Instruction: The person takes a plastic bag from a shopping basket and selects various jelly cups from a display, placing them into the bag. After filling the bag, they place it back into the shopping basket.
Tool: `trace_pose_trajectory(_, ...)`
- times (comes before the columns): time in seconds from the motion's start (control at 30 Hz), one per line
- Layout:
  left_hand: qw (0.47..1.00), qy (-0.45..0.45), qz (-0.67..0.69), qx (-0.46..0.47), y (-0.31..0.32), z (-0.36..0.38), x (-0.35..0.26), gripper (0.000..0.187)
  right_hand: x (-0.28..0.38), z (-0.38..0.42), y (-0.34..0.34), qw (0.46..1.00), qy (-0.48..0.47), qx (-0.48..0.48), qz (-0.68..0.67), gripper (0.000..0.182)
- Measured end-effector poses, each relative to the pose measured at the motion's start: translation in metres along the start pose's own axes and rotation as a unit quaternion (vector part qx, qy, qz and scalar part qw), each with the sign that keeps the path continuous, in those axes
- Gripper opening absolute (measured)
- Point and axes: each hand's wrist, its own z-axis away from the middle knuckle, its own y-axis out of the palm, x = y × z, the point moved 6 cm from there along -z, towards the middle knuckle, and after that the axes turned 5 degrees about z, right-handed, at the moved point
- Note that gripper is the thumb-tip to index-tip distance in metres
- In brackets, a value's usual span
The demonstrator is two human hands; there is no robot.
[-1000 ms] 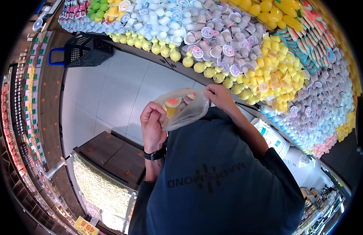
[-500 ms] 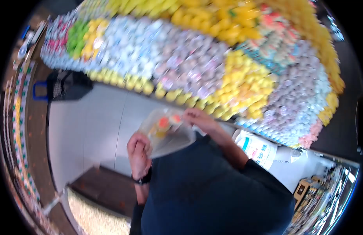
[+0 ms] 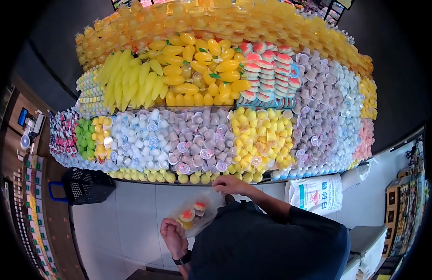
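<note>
My left hand point(image 3: 173, 235), with a dark watch on its wrist, is closed on the side of a clear plastic bag point(image 3: 211, 224). Inside the bag sit several small cups of jelly point(image 3: 187, 216), with red, white and yellow tones. Up at the bag's far right edge, the fingers of my right hand point(image 3: 229, 185) are pinched together on the thin film. Just beyond this hand is the front edge of a long display, lined with yellow jelly cups point(image 3: 206, 178).
The display holds purple-grey cups point(image 3: 202, 135), yellow cups point(image 3: 262, 135), yellow banana-shaped packs point(image 3: 132, 79) and orange mango-shaped packs point(image 3: 220, 65). A black basket point(image 3: 90, 185) stands on the floor at left. A white printed sack point(image 3: 316, 193) lies to the right.
The view has turned and lifted, so more of the display shows and the hands appear lower. Both hands stay at the bag, which hangs nearer my body in view.
</note>
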Motion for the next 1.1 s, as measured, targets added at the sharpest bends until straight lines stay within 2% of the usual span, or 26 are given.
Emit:
trace_pose_trajectory(0.1, 0.999, 0.011, 0.008, -0.043, -0.004, 0.006, -0.003, 0.017, -0.007, -0.006, -0.028, 0.999, -0.052, -0.010, 0.000, 0.022)
trace_pose_trajectory(0.17, 0.999, 0.005, 0.020, -0.051, -0.012, 0.010, -0.003, 0.018, -0.001, -0.008, -0.054, 0.990, -0.116, -0.053, 0.056, 0.020)
trace_pose_trajectory(0.2, 0.998, 0.008, 0.020, -0.054, -0.014, 0.012, -0.002, 0.018, 0.020, 0.001, -0.066, 0.993, -0.074, -0.090, -0.021, 0.015)
trace_pose_trajectory(0.23, 0.997, 0.024, 0.016, -0.073, -0.018, 0.013, -0.002, 0.018, 0.021, -0.002, -0.076, 0.993, -0.077, -0.086, -0.021, 0.015)
trace_pose_trajectory(0.3, 0.994, 0.044, 0.012, -0.097, -0.019, 0.017, -0.005, 0.018, 0.037, -0.002, -0.100, 0.978, -0.151, -0.132, 0.052, 0.014)
trace_pose_trajectory(0.43, 0.989, 0.091, 0.013, -0.116, -0.017, 0.023, -0.014, 0.018, 0.062, 0.001, -0.119, 0.978, -0.136, -0.153, 0.037, 0.016)
trace_pose_trajectory(0.5, 0.985, 0.116, 0.016, -0.125, -0.018, 0.026, -0.020, 0.018, 0.062, -0.006, -0.115, 0.982, -0.135, -0.130, 0.038, 0.017)
trace_pose_trajectory(0.6, 0.980, 0.160, 0.009, -0.121, -0.011, 0.032, -0.032, 0.016, 0.072, -0.009, -0.095, 0.971, -0.198, -0.118, 0.064, 0.016)
trace_pose_trajectory(0.73, 0.979, 0.158, 0.022, -0.125, -0.016, 0.032, -0.043, 0.017, 0.078, -0.010, -0.067, 0.981, -0.179, -0.047, 0.052, 0.014)
trace_pose_trajectory(0.97, 0.985, 0.134, 0.012, -0.111, -0.057, -0.005, -0.062, 0.018, 0.067, -0.017, -0.037, 0.989, -0.138, -0.055, 0.021, 0.015)
trace_pose_trajectory(1.03, 0.987, 0.121, 0.014, -0.102, -0.076, -0.019, -0.063, 0.019, 0.062, -0.026, -0.028, 0.993, -0.097, -0.071, 0.011, 0.015)
trace_pose_trajectory(1.1, 0.987, 0.087, 0.008, -0.135, -0.108, -0.031, -0.063, 0.018, 0.066, -0.044, -0.009, 0.993, -0.075, -0.092, 0.027, 0.014)
